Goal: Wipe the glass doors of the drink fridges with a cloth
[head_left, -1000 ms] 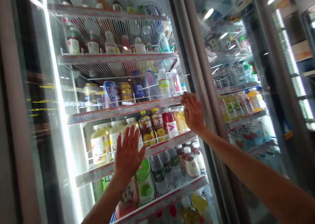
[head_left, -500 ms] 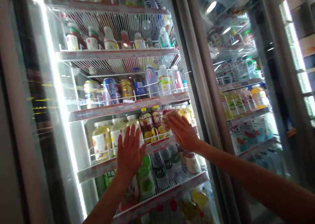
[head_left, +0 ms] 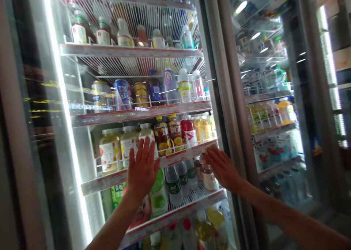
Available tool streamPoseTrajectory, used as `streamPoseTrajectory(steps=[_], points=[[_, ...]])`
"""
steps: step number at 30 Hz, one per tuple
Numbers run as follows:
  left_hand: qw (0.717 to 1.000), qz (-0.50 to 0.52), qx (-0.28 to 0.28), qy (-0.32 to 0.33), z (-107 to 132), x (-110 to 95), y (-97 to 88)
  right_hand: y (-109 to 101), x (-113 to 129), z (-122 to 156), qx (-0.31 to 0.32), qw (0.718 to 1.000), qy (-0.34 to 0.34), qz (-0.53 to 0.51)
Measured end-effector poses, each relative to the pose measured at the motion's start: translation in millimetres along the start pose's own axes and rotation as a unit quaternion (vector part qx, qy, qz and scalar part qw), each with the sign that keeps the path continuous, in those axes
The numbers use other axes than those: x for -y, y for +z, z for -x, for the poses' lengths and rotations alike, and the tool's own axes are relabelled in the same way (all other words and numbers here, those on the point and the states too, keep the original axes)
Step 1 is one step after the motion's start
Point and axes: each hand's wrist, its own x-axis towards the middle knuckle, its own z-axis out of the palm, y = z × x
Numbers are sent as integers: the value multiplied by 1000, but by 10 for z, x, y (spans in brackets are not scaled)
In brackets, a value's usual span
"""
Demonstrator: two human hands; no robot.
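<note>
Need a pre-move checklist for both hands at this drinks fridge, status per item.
1. Left hand flat: ok, fingers extended upward, back of the hand toward the camera.
2. Pale cloth-like wad at the right hand: ok, it shows by the fingertips; how firmly it is gripped, cannot tell.
3. Both palms pressing on the glass door: cannot tell, palms face away.
4. Right fingers clear of the metal frame: ok, though the forearm crosses in front of it.
5. Yellow-capped tea bottles upright: ok, on a shelf behind the glass.
6. Glass free of smudges: cannot tell, reflections interfere.
</note>
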Motion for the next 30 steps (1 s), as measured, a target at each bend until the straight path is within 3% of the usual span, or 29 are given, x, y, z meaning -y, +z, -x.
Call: streamPoseTrajectory(steps=[2,4,6,7,10,11,12,15,17,19,21,22,23,26,27,28,30], points=[[1000,0,0,-3,4,-8,-8,-4,-58,-214,-29,999,32,9],[1000,0,-1,0,5,-11,-23,10,-115,-622,-106,985,135,28],[1000,0,1,12,21,6,-49,49,-58,-991,-143,977,158,13],[1000,-1,2,20,39,27,-66,72,18,-1117,-135,983,127,-3],[1000,-6,4,23,146,147,-139,110,266,-1322,-43,996,-60,-53],[1000,-10,2,14,195,203,-169,106,309,-1384,-27,994,-84,-59],[1000,-15,1,1,248,262,-199,98,326,-1461,-31,995,-68,-59],[999,-31,-1,-37,403,432,-279,91,331,-1732,-103,988,111,-39],[998,-37,-5,-49,491,520,-317,127,432,-1823,-100,988,110,-38],[998,-40,-1,-54,565,587,-349,177,615,-1807,-54,997,-26,-43],[998,-40,7,-58,628,637,-379,212,771,-1793,-12,984,-172,-47],[997,-39,10,-59,654,656,-394,219,813,-1826,-8,979,-197,-47],[998,-39,9,-58,677,670,-407,221,830,-1892,-15,982,-181,-47],[998,-37,5,-50,723,700,-430,230,856,-2177,-63,997,11,-49],[998,-37,5,-46,735,711,-436,241,896,-2241,-64,996,42,-54],[998,-37,7,-43,748,727,-442,256,960,-2268,-53,996,34,-61],[998,-43,9,-43,786,779,-467,296,1123,-2237,-9,994,-77,-81]])
